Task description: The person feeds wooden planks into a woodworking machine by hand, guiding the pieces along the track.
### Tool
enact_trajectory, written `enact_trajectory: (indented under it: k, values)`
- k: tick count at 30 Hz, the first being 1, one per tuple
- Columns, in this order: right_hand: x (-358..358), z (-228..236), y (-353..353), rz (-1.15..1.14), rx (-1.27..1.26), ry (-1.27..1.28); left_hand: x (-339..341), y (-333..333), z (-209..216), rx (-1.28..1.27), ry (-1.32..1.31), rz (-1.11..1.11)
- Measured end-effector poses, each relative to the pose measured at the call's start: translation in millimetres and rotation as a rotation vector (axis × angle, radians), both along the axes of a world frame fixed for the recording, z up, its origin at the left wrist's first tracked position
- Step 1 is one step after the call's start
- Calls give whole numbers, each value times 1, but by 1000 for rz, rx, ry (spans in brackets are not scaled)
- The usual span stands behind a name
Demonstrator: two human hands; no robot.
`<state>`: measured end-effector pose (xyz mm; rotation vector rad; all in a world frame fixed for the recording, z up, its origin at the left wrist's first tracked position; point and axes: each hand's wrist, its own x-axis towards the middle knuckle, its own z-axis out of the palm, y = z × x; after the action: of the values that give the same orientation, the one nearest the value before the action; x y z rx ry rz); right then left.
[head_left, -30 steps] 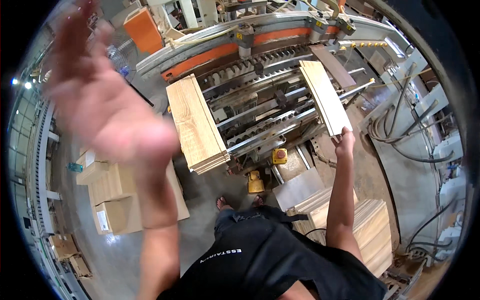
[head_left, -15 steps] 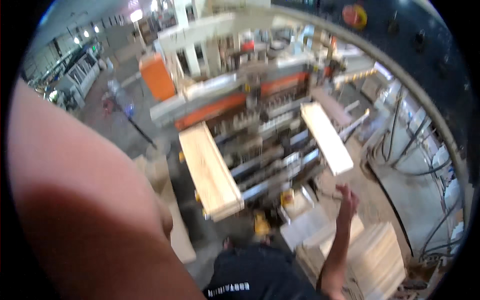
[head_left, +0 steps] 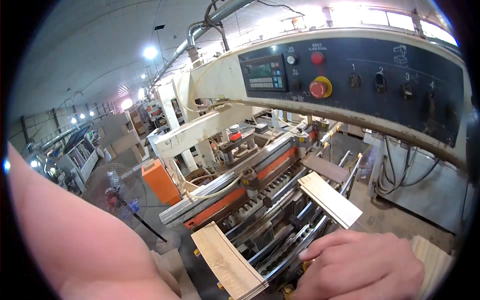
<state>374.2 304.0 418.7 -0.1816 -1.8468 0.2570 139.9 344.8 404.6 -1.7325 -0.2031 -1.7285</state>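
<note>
My right hand is close up at the lower right, back of the hand toward me. Its fingers are curled, the index finger reaching furthest left, and no object shows in it. The hand is nearest a pair of stacked light wooden boards lying across the rails of a boring machine. Another stack of light boards lies across the rails on the left side. My bare left arm fills the lower left; its hand is outside the picture.
A dark control panel with a red stop button, small screen and several knobs hangs across the upper right. An orange box sits at the machine's left end. A standing fan is further left. More wood lies at the lower right.
My view has tilted up, bringing the control panel into sight. My right hand has risen from beside the wood pile to close before me, its fingers now curled. The boards stay on the machine.
</note>
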Motion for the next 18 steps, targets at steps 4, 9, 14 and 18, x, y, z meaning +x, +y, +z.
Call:
enact_trajectory:
  k: [4, 9, 14, 18]
  values:
    - [-31, 12, -20, -88, -341, 251, -3, 16, -8, -37, -11, -40]
    - [10, 27, -6, -225, -217, -111, -4, 16, -9, -56, -4, -56]
    - [-43, -29, 12, -687, -224, 526, -15, 17, -9, -66, -10, -17]
    - [-23, -11, 7, -804, -164, 682, 1, 19, -9, -77, -6, -74]
